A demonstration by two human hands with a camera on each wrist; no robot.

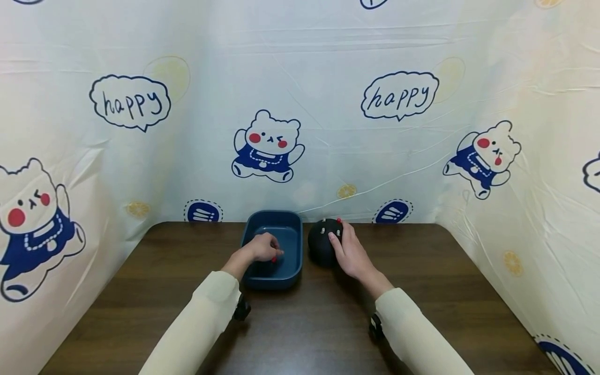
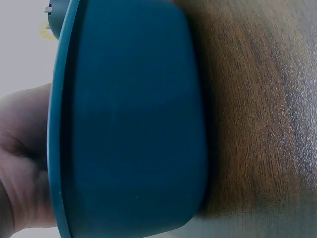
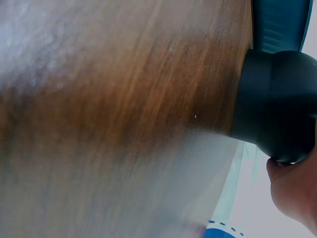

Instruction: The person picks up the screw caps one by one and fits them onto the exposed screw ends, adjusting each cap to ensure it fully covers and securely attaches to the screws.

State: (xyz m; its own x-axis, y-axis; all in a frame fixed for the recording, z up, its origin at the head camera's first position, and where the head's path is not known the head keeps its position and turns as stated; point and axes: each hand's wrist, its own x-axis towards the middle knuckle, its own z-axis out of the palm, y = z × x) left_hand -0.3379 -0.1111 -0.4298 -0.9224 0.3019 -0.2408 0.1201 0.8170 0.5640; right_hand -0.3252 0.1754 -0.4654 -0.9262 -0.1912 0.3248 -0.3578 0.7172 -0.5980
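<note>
By slipping, the right hand gripping the dome may dislodge pins; what the left hand pinches is unclear.

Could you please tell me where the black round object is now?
In the head view, the black round object stands on the table, just right of the blue bin, with the right hand holding its right side.
</note>
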